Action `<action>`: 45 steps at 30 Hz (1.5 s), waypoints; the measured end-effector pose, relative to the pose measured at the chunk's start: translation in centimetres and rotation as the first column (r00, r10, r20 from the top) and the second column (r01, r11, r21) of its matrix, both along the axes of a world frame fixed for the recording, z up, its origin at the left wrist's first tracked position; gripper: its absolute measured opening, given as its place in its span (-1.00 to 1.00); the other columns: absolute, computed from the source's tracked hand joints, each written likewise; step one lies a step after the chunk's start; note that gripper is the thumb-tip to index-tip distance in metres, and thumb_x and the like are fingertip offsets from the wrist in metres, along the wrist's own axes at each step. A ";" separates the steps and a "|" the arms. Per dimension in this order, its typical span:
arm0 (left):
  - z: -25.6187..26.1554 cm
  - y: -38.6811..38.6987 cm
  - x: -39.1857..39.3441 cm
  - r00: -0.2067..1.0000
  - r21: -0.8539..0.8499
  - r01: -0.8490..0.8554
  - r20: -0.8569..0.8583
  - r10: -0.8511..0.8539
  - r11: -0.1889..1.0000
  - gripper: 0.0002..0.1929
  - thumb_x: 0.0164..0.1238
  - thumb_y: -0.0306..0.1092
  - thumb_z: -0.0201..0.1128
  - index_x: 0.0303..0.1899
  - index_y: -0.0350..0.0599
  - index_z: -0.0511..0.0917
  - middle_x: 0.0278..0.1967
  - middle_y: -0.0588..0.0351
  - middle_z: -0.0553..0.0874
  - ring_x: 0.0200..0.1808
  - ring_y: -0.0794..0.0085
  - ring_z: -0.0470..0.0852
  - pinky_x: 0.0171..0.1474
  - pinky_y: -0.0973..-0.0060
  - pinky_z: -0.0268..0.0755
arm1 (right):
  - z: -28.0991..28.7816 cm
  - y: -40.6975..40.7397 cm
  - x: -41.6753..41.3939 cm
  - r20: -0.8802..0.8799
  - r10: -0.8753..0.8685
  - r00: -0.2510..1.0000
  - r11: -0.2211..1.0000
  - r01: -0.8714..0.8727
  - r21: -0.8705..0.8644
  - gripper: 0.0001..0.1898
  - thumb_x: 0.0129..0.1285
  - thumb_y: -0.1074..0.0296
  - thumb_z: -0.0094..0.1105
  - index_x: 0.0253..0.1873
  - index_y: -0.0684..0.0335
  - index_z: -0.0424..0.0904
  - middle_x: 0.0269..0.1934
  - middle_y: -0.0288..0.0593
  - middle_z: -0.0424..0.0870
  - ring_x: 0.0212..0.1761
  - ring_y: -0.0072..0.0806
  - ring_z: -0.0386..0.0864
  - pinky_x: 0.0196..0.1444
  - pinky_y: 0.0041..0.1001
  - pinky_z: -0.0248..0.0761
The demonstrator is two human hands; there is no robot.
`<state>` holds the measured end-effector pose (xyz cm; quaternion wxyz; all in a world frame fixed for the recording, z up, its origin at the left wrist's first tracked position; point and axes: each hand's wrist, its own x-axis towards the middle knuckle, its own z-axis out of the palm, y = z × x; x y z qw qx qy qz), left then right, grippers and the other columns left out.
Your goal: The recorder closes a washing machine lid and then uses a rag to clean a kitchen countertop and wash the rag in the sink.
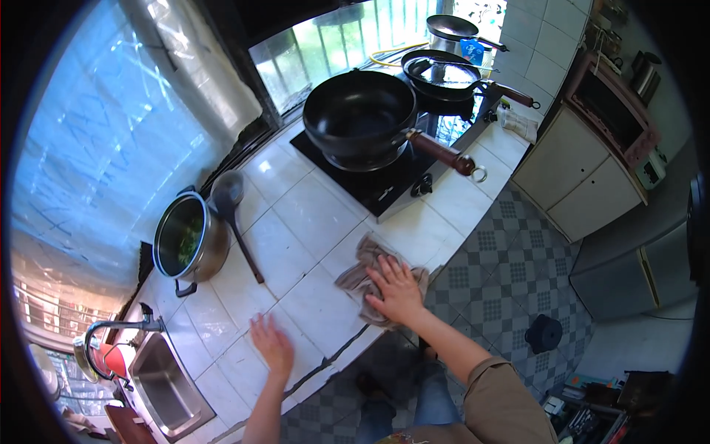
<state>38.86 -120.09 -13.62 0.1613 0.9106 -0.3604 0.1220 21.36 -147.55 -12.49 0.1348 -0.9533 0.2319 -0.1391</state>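
Observation:
My right hand (395,288) lies flat, fingers spread, on a crumpled grey-brown cloth (355,275) near the front edge of the white tiled counter (316,299). My left hand (272,341), slightly blurred, is over the tiles to the left with its fingers apart and nothing in it. Beyond it a dark ladle or spoon (244,247) rests by a small round dish (228,186). A steel pot (213,250) with green leafy contents stands beside these. Past the cloth, a large black wok (360,111) with a wooden handle sits on the black glass cooktop (366,191).
A steel sink (172,383) with a curved faucet (105,324) is at lower left. More pans (441,75) stand at the cooktop's far end, their handles sticking out. A folded cloth or packet (518,125) lies near the far corner. A dark stool (543,334) is on the floor.

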 end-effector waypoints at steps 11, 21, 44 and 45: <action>2.8 -24.3 -13.0 0.891 -0.008 0.403 -0.225 -0.394 0.915 -0.52 0.13 -0.44 0.08 0.16 -0.18 0.42 0.26 -0.11 0.34 0.32 -0.06 0.18 0.34 0.02 -0.06 | -1.3 -24.8 -4.9 -0.020 -0.248 0.969 0.965 0.245 -0.090 -0.38 0.19 -0.14 -0.02 0.30 0.04 0.29 0.38 -0.03 0.12 0.43 -0.17 0.02 0.41 -0.07 -0.17; 0.8 -27.8 -14.5 0.900 0.120 0.401 -0.238 -0.366 0.908 -0.51 0.13 -0.40 0.06 0.18 -0.17 0.41 0.29 -0.12 0.31 0.35 -0.03 0.17 0.37 0.06 -0.11 | -2.1 -43.5 -7.2 -0.058 -0.511 0.857 0.853 0.499 -0.152 -0.38 0.25 -0.13 -0.10 0.35 0.03 0.20 0.41 -0.04 0.07 0.46 -0.19 -0.04 0.45 -0.15 -0.27; 1.0 -27.9 -14.7 0.890 0.151 0.381 -0.326 -0.317 0.912 -0.49 0.09 -0.41 -0.04 0.16 -0.26 0.42 0.25 -0.22 0.33 0.33 -0.12 0.18 0.35 -0.01 -0.10 | -0.7 -46.0 -11.1 0.017 -0.385 0.923 0.919 0.385 -0.086 -0.35 0.14 -0.14 0.05 0.30 0.01 0.29 0.37 -0.05 0.13 0.43 -0.14 0.02 0.42 -0.08 -0.19; 1.3 -28.4 -14.8 0.890 0.148 0.393 -0.308 -0.335 0.908 -0.49 0.08 -0.41 -0.04 0.15 -0.26 0.42 0.25 -0.23 0.32 0.33 -0.13 0.18 0.35 -0.03 -0.11 | -0.9 -48.5 -11.6 0.017 -0.363 0.932 0.925 0.362 -0.114 -0.36 0.14 -0.14 0.05 0.30 0.01 0.30 0.37 -0.06 0.14 0.42 -0.14 0.03 0.42 -0.08 -0.19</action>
